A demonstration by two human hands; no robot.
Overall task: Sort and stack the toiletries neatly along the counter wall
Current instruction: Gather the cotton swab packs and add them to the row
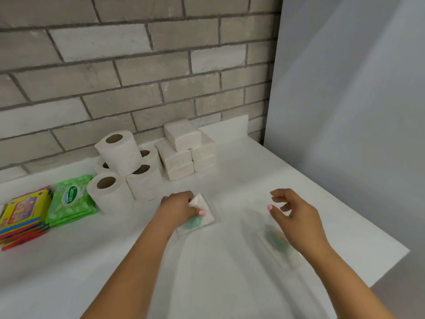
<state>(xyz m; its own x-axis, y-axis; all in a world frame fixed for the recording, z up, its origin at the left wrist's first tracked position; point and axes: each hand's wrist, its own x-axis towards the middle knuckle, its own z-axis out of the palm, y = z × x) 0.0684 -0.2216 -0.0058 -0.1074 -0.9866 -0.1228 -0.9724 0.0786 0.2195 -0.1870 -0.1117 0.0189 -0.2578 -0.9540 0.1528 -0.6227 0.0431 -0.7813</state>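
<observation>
Left grip [181, 207] grasping clear-wrapped white tissue pack with teal print [202, 212]; right grip [292, 217] released.
Second matching pack [274, 244] flat on white bench [115, 261], beneath right grip.

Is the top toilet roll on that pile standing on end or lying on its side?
On end, slightly tilted: the top toilet roll shows its cardboard core opening facing up, and it sits on the rolls beneath.

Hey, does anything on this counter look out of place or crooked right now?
Two clear tissue packs sit out in the open counter, away from the wall: one gripped by the left hand, one lying under the right hand. The top napkin pack sits askew on its stack.
</observation>
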